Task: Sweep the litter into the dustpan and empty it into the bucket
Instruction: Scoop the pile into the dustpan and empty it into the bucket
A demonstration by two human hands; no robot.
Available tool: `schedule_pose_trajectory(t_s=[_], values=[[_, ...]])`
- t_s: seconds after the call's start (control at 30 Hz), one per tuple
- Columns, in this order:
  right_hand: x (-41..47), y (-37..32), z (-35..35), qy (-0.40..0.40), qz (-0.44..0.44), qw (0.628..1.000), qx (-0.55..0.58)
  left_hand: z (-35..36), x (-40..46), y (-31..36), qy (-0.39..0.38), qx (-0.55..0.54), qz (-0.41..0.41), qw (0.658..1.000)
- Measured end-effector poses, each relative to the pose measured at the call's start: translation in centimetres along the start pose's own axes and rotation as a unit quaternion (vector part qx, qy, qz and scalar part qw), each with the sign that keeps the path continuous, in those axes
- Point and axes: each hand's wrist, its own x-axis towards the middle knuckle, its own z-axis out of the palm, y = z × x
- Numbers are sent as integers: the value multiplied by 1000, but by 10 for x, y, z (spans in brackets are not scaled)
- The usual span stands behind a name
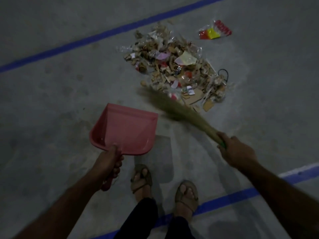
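A heap of litter (pixel 174 66), paper scraps, cardboard bits and clear wrappers, lies on the grey floor ahead of me. My left hand (pixel 108 163) grips the handle of a pink dustpan (pixel 126 128), held just above the floor with nothing in it, to the near left of the heap. My right hand (pixel 236 150) grips a grass broom (pixel 177 109) at its green binding. The broom's blurred bristles reach the heap's near edge. No bucket is in view.
A red and yellow wrapper (pixel 214 31) lies apart, beyond the heap at the right. Blue floor lines (pixel 96 38) run diagonally behind the heap and near my sandalled feet (pixel 141 180). A black loop (pixel 223 73) lies by the heap's right edge.
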Motion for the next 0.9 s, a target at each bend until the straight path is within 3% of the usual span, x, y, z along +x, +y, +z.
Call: schedule_pose_trajectory(t_s=[0.23, 0.37, 0.57, 0.73, 0.9], values=[[-14, 8, -93, 83, -47, 994, 61, -26, -19, 43, -16, 5, -1, 1000], [-85, 27, -92, 25, -45, 997, 62, -37, -36, 66, -30, 25, -10, 999], [-113, 44, -76, -110, 11, 991, -80, -46, -34, 68, -52, 49, -11, 997], [-48, 25, -90, -15, 60, 996, -70, -49, -20, 57, -56, 66, 0, 996], [-44, -6, -115, 36, 27, 999, 1, -65, -19, 60, -51, 51, -15, 997]])
